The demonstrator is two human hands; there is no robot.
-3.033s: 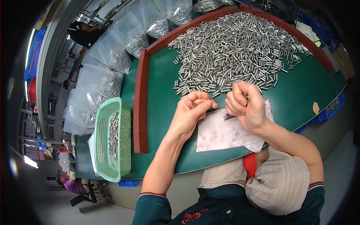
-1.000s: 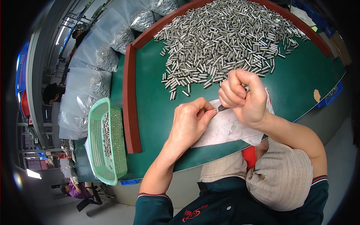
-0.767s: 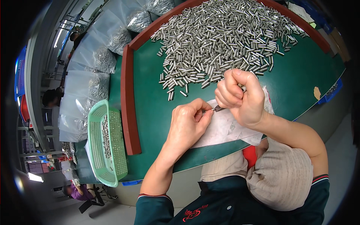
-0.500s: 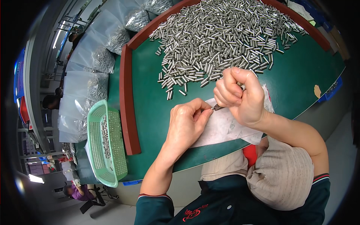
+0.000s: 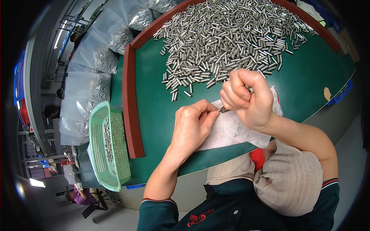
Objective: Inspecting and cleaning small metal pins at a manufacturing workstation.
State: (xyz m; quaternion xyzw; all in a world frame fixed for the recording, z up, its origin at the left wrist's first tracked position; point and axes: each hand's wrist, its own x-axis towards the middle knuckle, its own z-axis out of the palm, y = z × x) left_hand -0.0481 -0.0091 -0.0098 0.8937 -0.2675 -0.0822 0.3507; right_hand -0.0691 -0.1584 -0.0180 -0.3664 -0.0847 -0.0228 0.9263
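Note:
My left hand (image 5: pixel 192 125) pinches a small metal pin (image 5: pixel 219 110) between thumb and fingertips; only its end shows. Closed in a fist, my right hand (image 5: pixel 248 96) grips a slim tool (image 5: pixel 224 109) whose dark tip meets the pin. Its exact kind is hidden by the fingers, and a pale end peeks out near the thumb. Beneath both hands lies a stained white cloth (image 5: pixel 227 133) at the table's near edge. Beyond them spreads a large heap of short shiny metal pins (image 5: pixel 231 42), a few lying loose at its near side.
Red-brown rails (image 5: pixel 133 104) border the green table (image 5: pixel 154 92). Left of them stands a light green plastic basket (image 5: pixel 121 150) with some pins inside. Clear bags of pins (image 5: pixel 88 84) line the far left. A blue bin (image 5: pixel 342 92) sits at the right edge.
Both hands hold nearly the same pose over the cloth, the pin and tool tip still touching. No clear movement of the parts shows.

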